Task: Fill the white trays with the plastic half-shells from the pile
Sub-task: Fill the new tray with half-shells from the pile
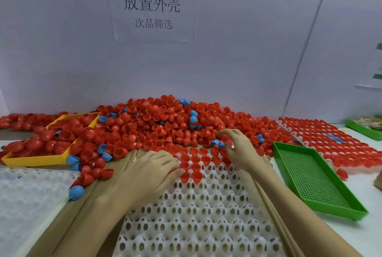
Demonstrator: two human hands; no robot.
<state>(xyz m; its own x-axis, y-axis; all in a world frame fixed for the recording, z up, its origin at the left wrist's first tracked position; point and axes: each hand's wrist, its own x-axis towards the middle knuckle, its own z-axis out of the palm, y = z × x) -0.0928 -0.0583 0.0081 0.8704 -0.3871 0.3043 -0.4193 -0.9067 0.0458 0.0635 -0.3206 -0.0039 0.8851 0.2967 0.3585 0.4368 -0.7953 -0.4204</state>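
White partition walls close off the back of the bench, with a paper sign [152, 9] taped up above a big pile [161, 120] of red half-shells, a few blue ones mixed in. The pile runs along the wall and spills forward onto the far edge of a white tray [198, 215] lying on brown cardboard [68, 221] in front of the person. Most of the tray's cells are bare; only about a dozen at the far end hold red shells [194, 163], open side up.

The left hand [148, 174] lies flat on the tray's far left part, fingers straight and close together, tips touching the seated shells. The right hand [237, 149] is at the pile's near edge, fingers curled around a few red shells.

To the left sit a yellow tray [31, 160] heaped with shells and another white tray [29, 199] with nothing in it. To the right a green mesh tray [314, 182] lies beside the cardboard, and beyond it a filled tray [339, 145] shows rows of red shells with two blue ones.
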